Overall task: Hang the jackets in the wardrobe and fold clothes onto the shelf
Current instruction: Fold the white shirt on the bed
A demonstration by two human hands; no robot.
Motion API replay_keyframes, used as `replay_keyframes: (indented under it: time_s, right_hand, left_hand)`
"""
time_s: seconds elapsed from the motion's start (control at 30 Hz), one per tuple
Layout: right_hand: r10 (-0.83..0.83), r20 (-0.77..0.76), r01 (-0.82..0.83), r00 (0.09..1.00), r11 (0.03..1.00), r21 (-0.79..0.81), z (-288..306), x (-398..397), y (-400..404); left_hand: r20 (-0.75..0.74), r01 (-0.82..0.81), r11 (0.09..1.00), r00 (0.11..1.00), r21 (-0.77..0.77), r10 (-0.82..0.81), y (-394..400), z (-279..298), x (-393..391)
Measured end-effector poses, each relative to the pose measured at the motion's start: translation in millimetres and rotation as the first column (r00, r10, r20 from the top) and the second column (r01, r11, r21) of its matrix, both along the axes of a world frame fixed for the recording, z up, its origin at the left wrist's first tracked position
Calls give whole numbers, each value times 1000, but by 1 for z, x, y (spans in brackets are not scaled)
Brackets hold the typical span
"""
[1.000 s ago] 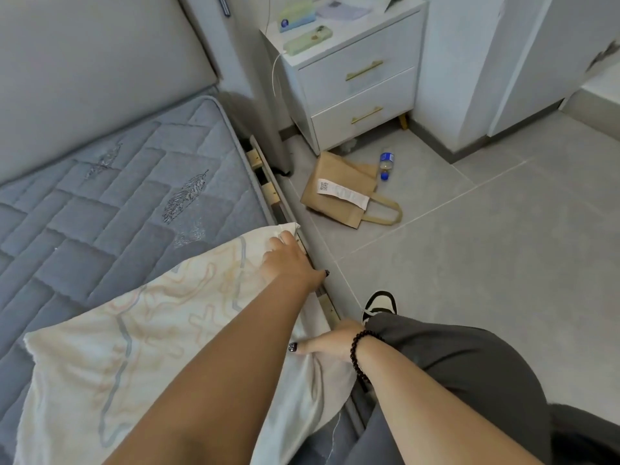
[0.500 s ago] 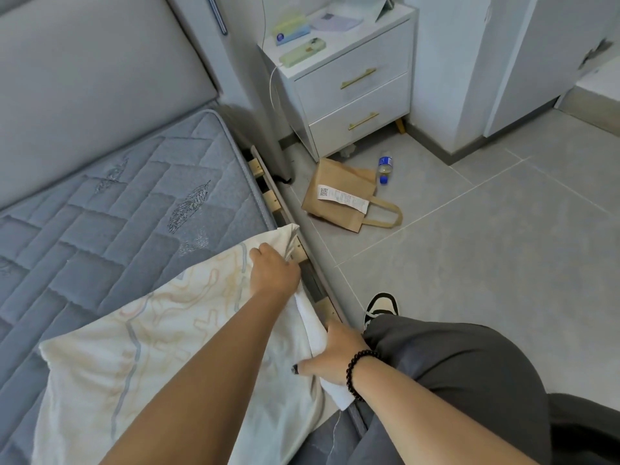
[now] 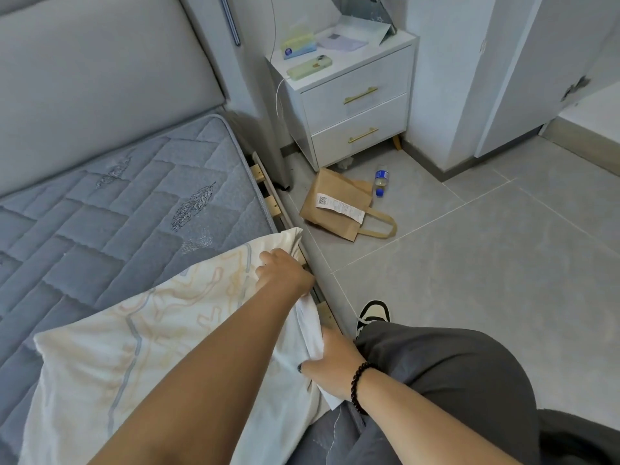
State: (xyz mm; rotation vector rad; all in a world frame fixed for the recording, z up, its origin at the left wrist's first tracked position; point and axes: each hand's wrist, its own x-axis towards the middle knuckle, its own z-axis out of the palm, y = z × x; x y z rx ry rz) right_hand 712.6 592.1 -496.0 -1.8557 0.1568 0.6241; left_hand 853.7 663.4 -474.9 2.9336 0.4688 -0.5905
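I am at the edge of the bed, with a cream garment [image 3: 134, 347] printed with pale orange and grey-blue lines spread across the quilted grey mattress [image 3: 100, 203]. My left hand [image 3: 285, 273] reaches forward to the garment's far corner near the mattress edge, its fingers curled down into the cloth so that it grips the fabric there. My right hand [image 3: 332, 367], with a dark beaded bracelet [image 3: 359, 384] at the wrist, pinches the white edge of the same garment lower down, where the cloth hangs over the side of the bed; a fold of it rises between thumb and fingers. My leg in dark grey trousers [image 3: 453, 370] is just beside that hand, and a black-and-white shoe [image 3: 374, 313] rests on the grey tiled floor [image 3: 469, 263]. Farther off on the floor lie a brown paper bag [image 3: 335, 206] with a white receipt stuck on it and a small plastic bottle [image 3: 380, 181] just beside it. Behind them stands a white nightstand [image 3: 355, 109] with two gold-handled drawers, a pale green phone [image 3: 308, 67] on top.
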Motion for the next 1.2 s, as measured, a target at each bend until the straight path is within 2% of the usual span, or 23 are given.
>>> replay_keyframes:
  time_s: [0.13,0.23,0.33,0.43,0.6,0.67,0.8,0.9,1.07,1.2]
  right_hand:
    - [18,4,-18,1000,996,82,6,-1,2]
    - [43,16,-44,999,996,79,13,2,-1]
    - [90,38,-91,995,995,34,29,11,-11]
    - [142,27,-143,990,989,39,55,21,-26]
    - [165,39,-160,986,981,-109,109,26,-62]
    - [182,53,-167,982,963,-211,132,24,-73]
    - [248,69,-196,966,882,-428,164,14,-66]
    - [303,66,-224,951,819,-528,177,5,-33]
    - [422,71,-329,904,791,-517,178,-14,57]
    - [520,66,-427,852,761,-489,156,-26,143]
  left_hand:
    - [36,10,992,999,-124,-6,23,11,4]
    - [64,13,941,998,-337,9,43,20,1]
    - [18,-163,721,972,-674,236,54,33,-1]
    - [-68,-217,512,953,-831,294,55,48,-3]
    - [-146,-202,178,947,-963,286,36,78,-7]
    - [-153,-179,82,955,-981,253,28,90,-9]
    - [-154,-146,-51,962,-988,226,30,107,-17]
    - [-143,-130,-70,965,-989,221,58,110,-26]
    - [-133,-121,-61,949,-991,285,150,108,-46]
    - [-135,-155,22,915,-988,380,238,95,-68]
